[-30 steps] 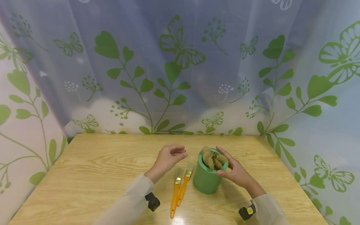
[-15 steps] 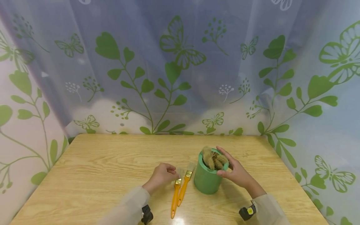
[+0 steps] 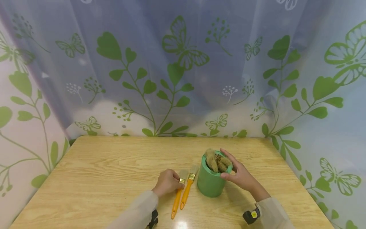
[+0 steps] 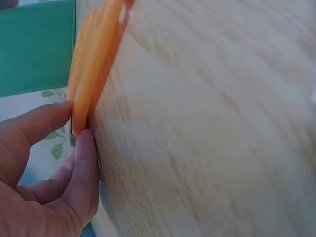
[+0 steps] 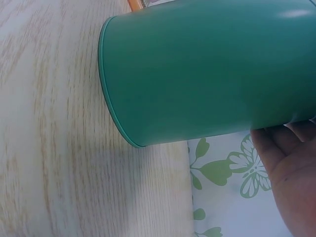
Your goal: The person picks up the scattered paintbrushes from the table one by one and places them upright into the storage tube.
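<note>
Two paintbrushes with orange handles lie side by side on the wooden table. My left hand (image 3: 167, 183) pinches the left paintbrush (image 3: 177, 201) near its metal ferrule; in the left wrist view, thumb and fingers sit on either side of the orange handle (image 4: 94, 64). The right paintbrush (image 3: 186, 193) rests just beside it, bristles pointing away. A green cylindrical pot (image 3: 211, 183) stands upright to the right, holding fuzzy tan dried plant heads (image 3: 212, 160). Thumb and fingers of my right hand (image 3: 238, 175) grip the pot's rim from the right.
The light wooden table (image 3: 114, 162) reaches back to a curtain (image 3: 131, 73) printed with green leaves and butterflies. A dark wrist camera (image 3: 251, 216) is strapped near the right sleeve.
My left hand has come down and toward me from above the table and now pinches the left paintbrush, whose handle end has shifted slightly left. The right hand and pot stay put.
</note>
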`<state>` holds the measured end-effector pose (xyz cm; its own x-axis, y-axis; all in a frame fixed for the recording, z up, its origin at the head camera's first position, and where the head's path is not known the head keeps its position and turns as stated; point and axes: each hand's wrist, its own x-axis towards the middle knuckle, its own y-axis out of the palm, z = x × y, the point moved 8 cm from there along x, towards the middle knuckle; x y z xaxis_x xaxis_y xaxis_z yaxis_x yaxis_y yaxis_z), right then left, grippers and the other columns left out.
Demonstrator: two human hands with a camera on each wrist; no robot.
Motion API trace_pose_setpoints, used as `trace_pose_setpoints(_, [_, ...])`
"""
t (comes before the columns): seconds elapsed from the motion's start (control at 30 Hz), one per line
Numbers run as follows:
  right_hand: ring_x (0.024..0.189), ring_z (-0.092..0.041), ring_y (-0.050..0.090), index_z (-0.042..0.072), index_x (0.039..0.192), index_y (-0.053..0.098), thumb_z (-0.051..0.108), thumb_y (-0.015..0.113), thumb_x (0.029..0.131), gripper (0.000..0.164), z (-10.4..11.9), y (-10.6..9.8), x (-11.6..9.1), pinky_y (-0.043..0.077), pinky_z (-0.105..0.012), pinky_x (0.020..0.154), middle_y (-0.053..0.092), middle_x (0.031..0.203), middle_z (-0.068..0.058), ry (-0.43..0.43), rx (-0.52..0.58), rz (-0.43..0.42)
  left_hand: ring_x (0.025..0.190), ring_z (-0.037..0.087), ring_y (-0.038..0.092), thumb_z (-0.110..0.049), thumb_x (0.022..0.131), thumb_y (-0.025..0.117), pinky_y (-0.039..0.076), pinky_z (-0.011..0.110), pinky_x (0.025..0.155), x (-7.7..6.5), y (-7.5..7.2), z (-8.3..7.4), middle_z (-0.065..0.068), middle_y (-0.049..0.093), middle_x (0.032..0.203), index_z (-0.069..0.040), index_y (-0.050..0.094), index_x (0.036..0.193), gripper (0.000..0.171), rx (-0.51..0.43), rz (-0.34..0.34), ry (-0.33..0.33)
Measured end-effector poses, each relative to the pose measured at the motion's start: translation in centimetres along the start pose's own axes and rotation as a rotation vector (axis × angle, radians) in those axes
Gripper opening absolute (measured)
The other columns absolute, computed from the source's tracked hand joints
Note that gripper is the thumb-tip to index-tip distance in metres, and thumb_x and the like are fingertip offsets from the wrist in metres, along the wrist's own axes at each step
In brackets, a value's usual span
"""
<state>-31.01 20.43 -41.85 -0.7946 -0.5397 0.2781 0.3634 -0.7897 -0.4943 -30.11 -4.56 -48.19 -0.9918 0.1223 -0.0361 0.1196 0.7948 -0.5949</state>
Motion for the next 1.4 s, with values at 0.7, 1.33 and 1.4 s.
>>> trace_pose_setpoints(0.7, [0.140,-0.048,0.016,0.019,0.154,0.018,0.026,0.065,0.092,0.079,-0.2,-0.1,0.0,0.028,-0.076,0.096,0.014,0.159,-0.015,0.004,0.010,0.003,0.051,0.009,0.054,-0.006,0.074,0.079,0.046,0.022,0.046,0.0,0.5,0.4,0.002,0.059,0.061,-0.001,0.063,0.073,0.017,-0.065,0.060,0.002])
trace_pose_setpoints(1.33, [0.141,-0.047,0.015,0.020,0.154,0.018,0.030,0.065,0.092,0.079,-0.2,-0.1,-0.1,0.029,-0.075,0.096,0.015,0.159,-0.015,0.003,0.008,-0.002,0.068,0.017,0.064,-0.004,0.083,0.072,0.059,0.037,0.069,1.6,-4.0,1.4,0.011,0.065,0.081,0.006,0.063,0.095,0.018,-0.345,0.035,-0.126])
trace_pose_setpoints(1.4, [0.141,-0.047,0.015,0.022,0.154,0.018,0.030,0.065,0.092,0.079,-0.2,-0.1,-0.1,0.028,-0.076,0.096,0.015,0.159,-0.015,0.005,0.010,-0.002,0.070,0.018,0.065,-0.003,0.084,0.070,0.058,0.041,0.074,1.8,-4.6,0.9,0.013,0.065,0.085,0.007,0.063,0.096,0.017,-0.397,0.022,-0.125])
